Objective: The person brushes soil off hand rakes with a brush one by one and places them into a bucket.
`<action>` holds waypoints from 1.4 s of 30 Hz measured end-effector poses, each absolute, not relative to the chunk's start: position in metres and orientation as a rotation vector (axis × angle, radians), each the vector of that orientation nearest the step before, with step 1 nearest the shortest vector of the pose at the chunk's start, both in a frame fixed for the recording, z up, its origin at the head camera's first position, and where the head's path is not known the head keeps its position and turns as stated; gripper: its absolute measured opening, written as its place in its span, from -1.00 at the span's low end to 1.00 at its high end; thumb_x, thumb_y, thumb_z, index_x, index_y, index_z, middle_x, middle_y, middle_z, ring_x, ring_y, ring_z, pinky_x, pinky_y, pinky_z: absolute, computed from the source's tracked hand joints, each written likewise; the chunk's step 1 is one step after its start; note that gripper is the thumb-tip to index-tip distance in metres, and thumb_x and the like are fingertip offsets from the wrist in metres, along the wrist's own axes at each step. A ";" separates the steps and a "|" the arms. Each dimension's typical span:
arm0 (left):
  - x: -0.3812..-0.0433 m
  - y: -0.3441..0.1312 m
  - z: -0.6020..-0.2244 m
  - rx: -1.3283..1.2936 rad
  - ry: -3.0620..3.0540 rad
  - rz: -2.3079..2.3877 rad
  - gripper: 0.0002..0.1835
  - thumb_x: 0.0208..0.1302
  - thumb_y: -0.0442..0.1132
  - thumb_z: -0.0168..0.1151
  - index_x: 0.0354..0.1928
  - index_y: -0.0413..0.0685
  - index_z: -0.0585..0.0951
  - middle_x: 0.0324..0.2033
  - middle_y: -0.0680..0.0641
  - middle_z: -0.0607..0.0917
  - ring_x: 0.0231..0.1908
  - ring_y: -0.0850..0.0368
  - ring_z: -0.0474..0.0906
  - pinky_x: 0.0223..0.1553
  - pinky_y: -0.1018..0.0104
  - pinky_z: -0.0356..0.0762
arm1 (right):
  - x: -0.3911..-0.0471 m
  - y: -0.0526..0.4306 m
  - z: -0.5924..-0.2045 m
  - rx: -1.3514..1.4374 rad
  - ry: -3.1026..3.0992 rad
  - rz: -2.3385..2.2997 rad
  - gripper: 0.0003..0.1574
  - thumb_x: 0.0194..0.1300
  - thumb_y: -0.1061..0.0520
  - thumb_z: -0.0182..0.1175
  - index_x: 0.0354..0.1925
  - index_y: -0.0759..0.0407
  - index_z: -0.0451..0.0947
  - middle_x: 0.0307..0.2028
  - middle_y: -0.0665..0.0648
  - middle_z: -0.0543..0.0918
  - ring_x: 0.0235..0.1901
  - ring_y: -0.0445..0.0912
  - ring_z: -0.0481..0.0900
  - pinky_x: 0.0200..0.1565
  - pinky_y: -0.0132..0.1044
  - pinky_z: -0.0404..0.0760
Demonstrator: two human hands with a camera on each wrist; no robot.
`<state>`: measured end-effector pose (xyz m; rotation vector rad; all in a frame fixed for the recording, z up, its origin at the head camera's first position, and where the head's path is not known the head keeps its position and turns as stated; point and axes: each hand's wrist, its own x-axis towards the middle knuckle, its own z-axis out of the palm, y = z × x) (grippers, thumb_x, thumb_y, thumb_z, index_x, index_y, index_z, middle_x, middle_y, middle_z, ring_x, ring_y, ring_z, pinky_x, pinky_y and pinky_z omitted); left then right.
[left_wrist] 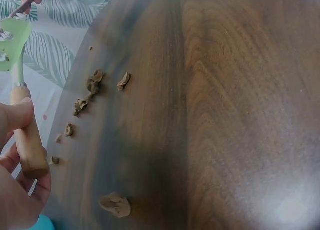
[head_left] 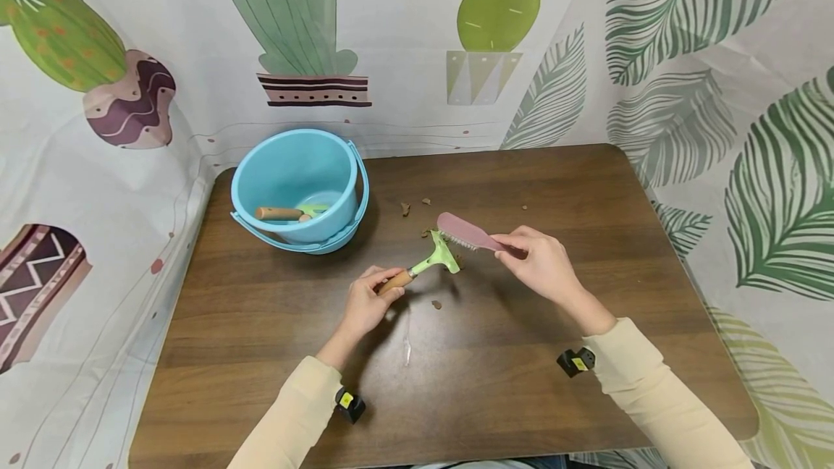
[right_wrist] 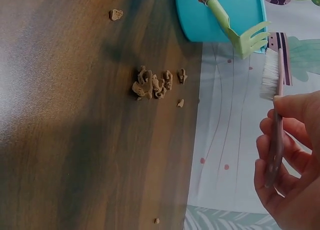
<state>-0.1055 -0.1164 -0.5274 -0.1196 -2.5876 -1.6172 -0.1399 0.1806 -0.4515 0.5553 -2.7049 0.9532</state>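
My left hand grips the wooden handle of a small green hand rake, its tined head raised above the table. In my right hand is a pink brush, held by its handle, with white bristles. The bristles are right by the rake's tines; whether they touch, I cannot tell. Below the two tools, brown crumbly clumps lie on the wooden table. A separate brown piece lies apart from them, nearer my body in the head view.
A light blue bucket stands at the table's back left, its handle lowered against the side. Inside is a tool with a wooden handle and a green part. Patterned cloth hangs behind the dark wooden table.
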 end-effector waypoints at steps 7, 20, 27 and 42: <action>-0.106 -0.119 -0.520 -0.094 -2.708 -1.453 -0.67 -0.07 -0.32 0.42 -0.17 0.05 0.70 -0.37 0.08 0.64 -0.32 0.17 0.50 -0.29 0.31 0.37 | -0.139 0.182 -0.453 0.531 -2.700 0.937 -0.70 0.01 0.14 0.35 -0.19 0.04 0.69 -0.48 -0.08 0.59 -0.57 -0.24 0.39 -0.53 -0.35 0.33; -0.105 -0.120 -0.506 -0.118 -2.916 -1.057 -0.68 -0.05 -0.21 0.40 -0.15 0.14 0.69 -0.40 0.17 0.56 -0.41 0.22 0.39 -0.29 0.26 0.38 | -0.136 0.177 -0.456 0.519 -2.714 0.900 -0.69 0.02 0.14 0.34 -0.18 0.05 0.69 -0.47 -0.05 0.61 -0.58 -0.21 0.38 -0.55 -0.34 0.31; -0.106 -0.120 -0.496 -0.154 -2.960 -0.867 -0.69 -0.04 -0.22 0.39 -0.16 0.16 0.69 -0.41 0.16 0.55 -0.44 0.21 0.31 -0.46 0.33 0.29 | -0.135 0.175 -0.458 0.577 -2.714 0.840 -0.70 0.02 0.15 0.33 -0.18 0.07 0.68 -0.47 -0.04 0.60 -0.59 -0.20 0.39 -0.56 -0.35 0.31; -0.113 -0.122 -0.473 -0.380 -2.950 -0.414 -0.75 -0.13 -0.31 0.33 -0.30 0.09 0.72 -0.48 0.07 0.51 -0.46 0.07 0.34 -0.44 0.28 0.34 | -0.134 0.167 -0.458 0.681 -2.742 0.579 -0.70 0.02 0.13 0.31 -0.18 0.05 0.68 -0.43 -0.02 0.60 -0.50 -0.13 0.45 -0.55 -0.29 0.40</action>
